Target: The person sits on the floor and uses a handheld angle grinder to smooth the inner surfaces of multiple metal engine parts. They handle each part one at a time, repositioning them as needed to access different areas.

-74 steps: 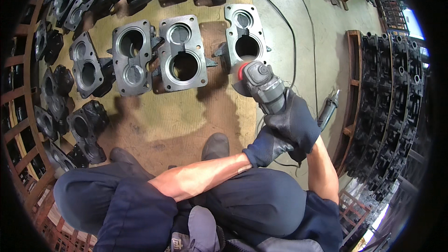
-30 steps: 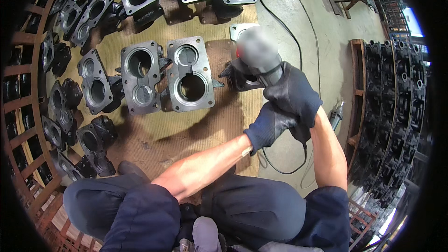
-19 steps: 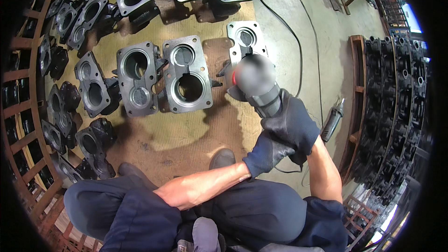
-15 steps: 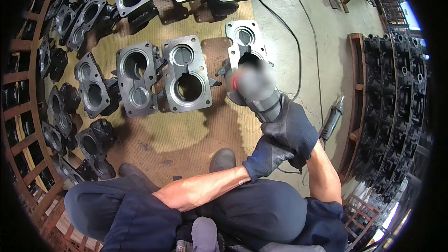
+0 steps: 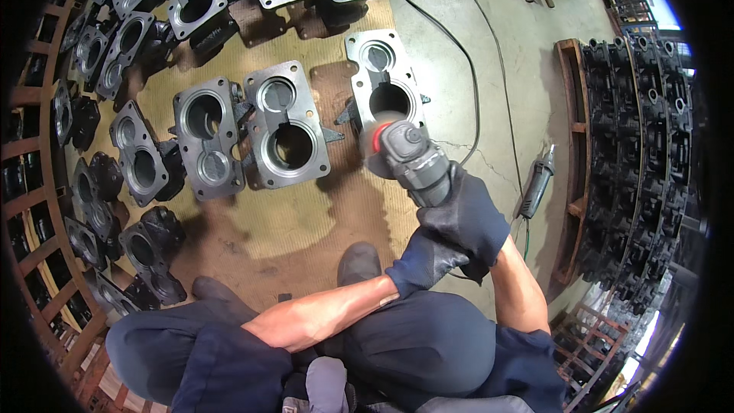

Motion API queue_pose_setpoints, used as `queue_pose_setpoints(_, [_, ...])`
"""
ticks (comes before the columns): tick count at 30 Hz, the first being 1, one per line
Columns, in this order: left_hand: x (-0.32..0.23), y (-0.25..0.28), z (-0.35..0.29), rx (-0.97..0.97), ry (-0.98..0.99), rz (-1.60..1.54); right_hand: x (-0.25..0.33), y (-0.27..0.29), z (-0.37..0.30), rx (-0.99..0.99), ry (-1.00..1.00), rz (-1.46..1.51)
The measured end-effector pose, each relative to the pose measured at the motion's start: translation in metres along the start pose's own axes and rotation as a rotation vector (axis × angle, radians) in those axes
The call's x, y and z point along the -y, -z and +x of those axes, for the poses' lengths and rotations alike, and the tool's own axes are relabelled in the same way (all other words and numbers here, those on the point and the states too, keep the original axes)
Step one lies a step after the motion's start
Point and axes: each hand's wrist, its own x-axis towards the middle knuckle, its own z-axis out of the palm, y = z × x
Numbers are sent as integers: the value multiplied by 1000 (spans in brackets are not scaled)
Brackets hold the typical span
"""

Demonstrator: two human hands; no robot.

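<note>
Both of my hands wear dark blue gloves and grip a grey angle grinder (image 5: 409,159) with a red-backed disc. My right hand (image 5: 470,218) wraps the rear of its body; my left hand (image 5: 423,258) clasps just below it. The disc end hovers at the near edge of a grey metal casting (image 5: 382,76) with two round bores, lying flat on the floor. A similar machined casting (image 5: 287,131) lies to its left, and another casting (image 5: 205,145) sits beside that.
Several dark castings ring the brown mat (image 5: 306,222) at left and top. A second power tool (image 5: 535,187) lies on the concrete at right with its cables. Stacked dark castings fill a wooden rack (image 5: 642,145) on the right. My knees and a shoe (image 5: 358,261) are below.
The grinder swung up off the casting about a second ago, then came back down to the near edge of the right-hand casting. Both hands kept their grip.
</note>
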Motion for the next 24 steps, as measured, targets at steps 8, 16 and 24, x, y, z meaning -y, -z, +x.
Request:
queue_pose_setpoints(8, [-1, -14, 39, 175, 60, 187, -35, 25, 9, -135, 1, 79])
queue_pose_setpoints(16, [-36, -6, 87, 143, -14, 189, -13, 57, 58, -125, 18, 66])
queue_pose_setpoints(24, [-26, -11, 72, 117, -39, 225, -24, 47, 50, -92, 65, 112])
